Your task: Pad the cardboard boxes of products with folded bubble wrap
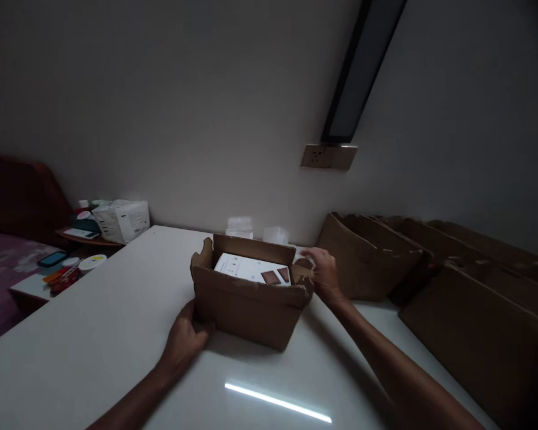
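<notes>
An open-topped brown cardboard box (246, 307) is on the white table, its near bottom edge looking slightly raised and its rim torn. Inside it lies a white printed carton (240, 267) with dark brown squares on its face. My left hand (186, 337) grips the box's lower left corner, with the thumb along the front and the other fingers hidden behind. At the upper right end, my right hand (323, 269) is closed on the box's torn end flap.
Several larger open cardboard boxes (363, 263) stand on the right of the white table (116, 322). Clear plastic containers (239, 227) sit by the wall behind the box. On the left are a pack of tissues (128, 221), small items and a bed (0, 269).
</notes>
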The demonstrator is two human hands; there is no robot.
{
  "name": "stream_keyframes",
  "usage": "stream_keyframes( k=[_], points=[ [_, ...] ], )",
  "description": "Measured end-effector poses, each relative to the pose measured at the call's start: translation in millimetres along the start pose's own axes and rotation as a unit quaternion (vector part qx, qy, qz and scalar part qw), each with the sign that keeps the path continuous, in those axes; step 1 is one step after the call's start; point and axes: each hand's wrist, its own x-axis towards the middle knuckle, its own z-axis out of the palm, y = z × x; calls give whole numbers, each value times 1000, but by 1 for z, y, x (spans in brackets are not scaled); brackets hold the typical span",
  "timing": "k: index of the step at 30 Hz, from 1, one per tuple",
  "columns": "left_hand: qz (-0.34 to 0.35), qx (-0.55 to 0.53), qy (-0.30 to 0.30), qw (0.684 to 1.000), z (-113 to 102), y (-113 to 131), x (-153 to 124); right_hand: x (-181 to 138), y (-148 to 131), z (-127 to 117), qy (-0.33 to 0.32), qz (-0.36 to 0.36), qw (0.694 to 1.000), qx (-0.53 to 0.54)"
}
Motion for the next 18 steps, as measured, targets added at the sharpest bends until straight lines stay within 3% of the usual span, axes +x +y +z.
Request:
stream_keyframes(
  k=[3,6,9,13,18],
  points=[
    [1,4,4,1000,-2,0,-2,-60,10,-52,-100,-20,995,4],
    [5,6,-9,1000,-4,0,-4,-117,-1,-102,-202,-52,977,35],
    [3,8,-8,1000,-5,1,-6,-142,-26,-124,-181,-10,981,69],
    [9,3,18,1000,-8,3,-9,-129,-59,-100,-138,35,983,116],
    [20,-16,30,999,-8,-1,-4,-98,-86,-45,-185,73,970,138]
  ],
)
